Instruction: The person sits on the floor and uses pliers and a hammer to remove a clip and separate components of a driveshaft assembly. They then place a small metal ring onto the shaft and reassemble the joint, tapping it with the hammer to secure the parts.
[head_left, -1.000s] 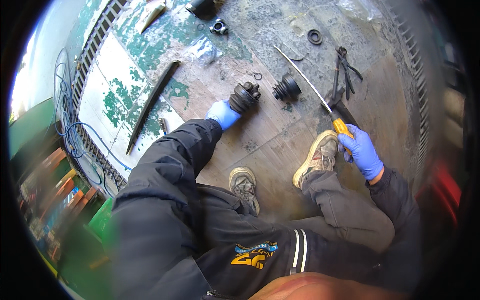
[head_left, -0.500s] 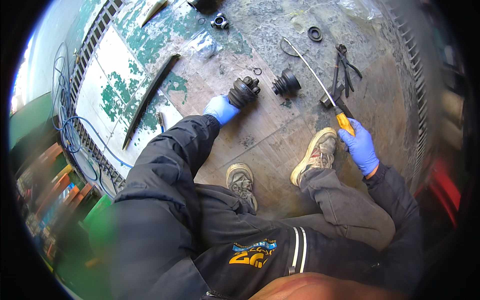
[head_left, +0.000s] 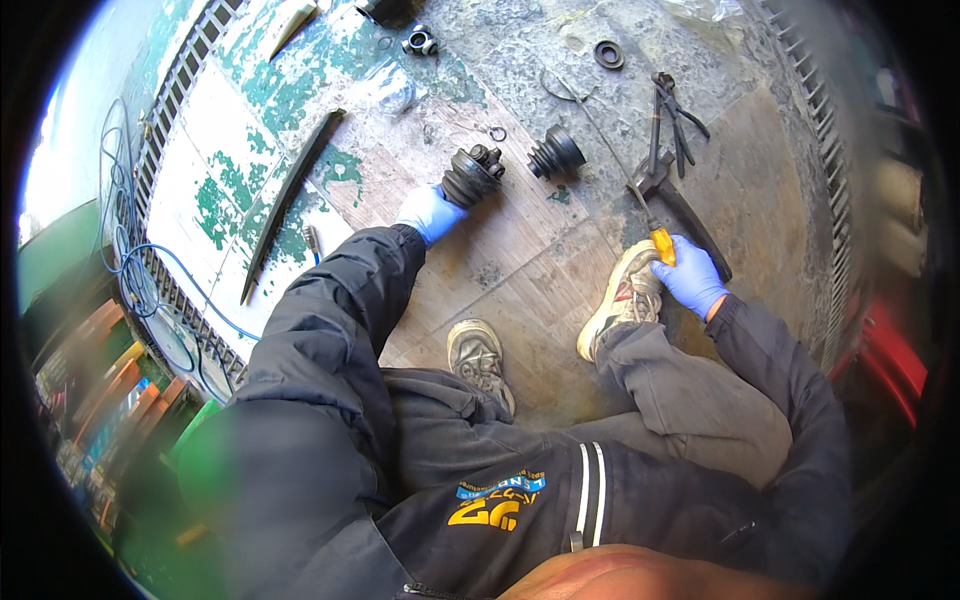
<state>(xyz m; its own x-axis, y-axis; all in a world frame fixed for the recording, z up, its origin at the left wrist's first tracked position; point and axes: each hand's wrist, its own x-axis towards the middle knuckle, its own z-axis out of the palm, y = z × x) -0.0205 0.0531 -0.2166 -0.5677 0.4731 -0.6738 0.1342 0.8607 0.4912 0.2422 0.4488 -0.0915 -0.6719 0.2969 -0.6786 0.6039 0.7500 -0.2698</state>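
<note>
My left hand, in a blue glove, is closed around a greasy drive-shaft joint with a ribbed black rubber boot. The joint's metal end points away from me. In my gloved right hand is the yellow handle of a long screwdriver, whose thin shaft points forward and left. A hammer lies on the floor beside that hand, partly behind it. Between the hands and farther off rests a second ribbed rubber boot, with a small snap ring to its left.
Pliers, a black rubber ring, a tripod bearing and a clear plastic bag lie farther away. A long dark strip and a brush are at left, near a blue hose. Floor grates flank the area.
The screwdriver has come slightly left and lower with my right hand, uncovering more of the hammer. My left hand keeps the joint. The whole view has shifted slightly.
</note>
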